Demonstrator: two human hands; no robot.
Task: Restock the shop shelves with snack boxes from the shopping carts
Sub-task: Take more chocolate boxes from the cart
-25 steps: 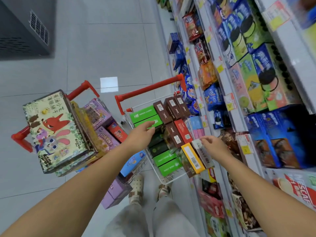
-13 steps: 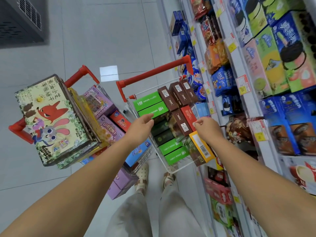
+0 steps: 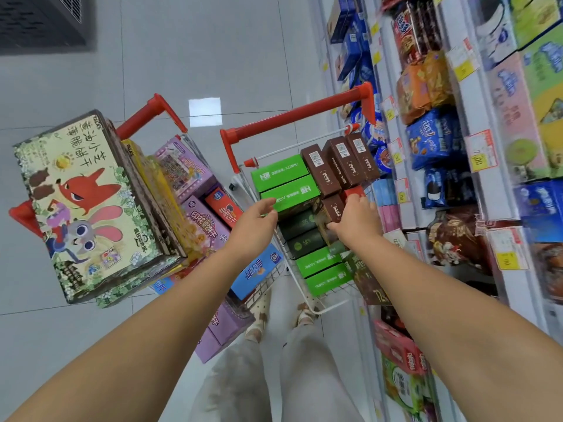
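Now, over the wire cart (image 3: 292, 113) packed with glossy rectangular cardboard boxes, the left hand (image 3: 253, 221) touches a green box (image 3: 289, 194) with straight fingers; the right hand (image 3: 357, 223) curls round a brown box (image 3: 333, 209).

A shop aisle: price-tagged snack shelves (image 3: 475, 123) beside loaded red-handled carts (image 3: 292, 114).

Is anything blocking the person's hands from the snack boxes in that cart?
Nothing visible does. The right hand grips a brown box in the shopping cart nearest the shelves, and the left hand touches a green box beside it. No other item lies between.
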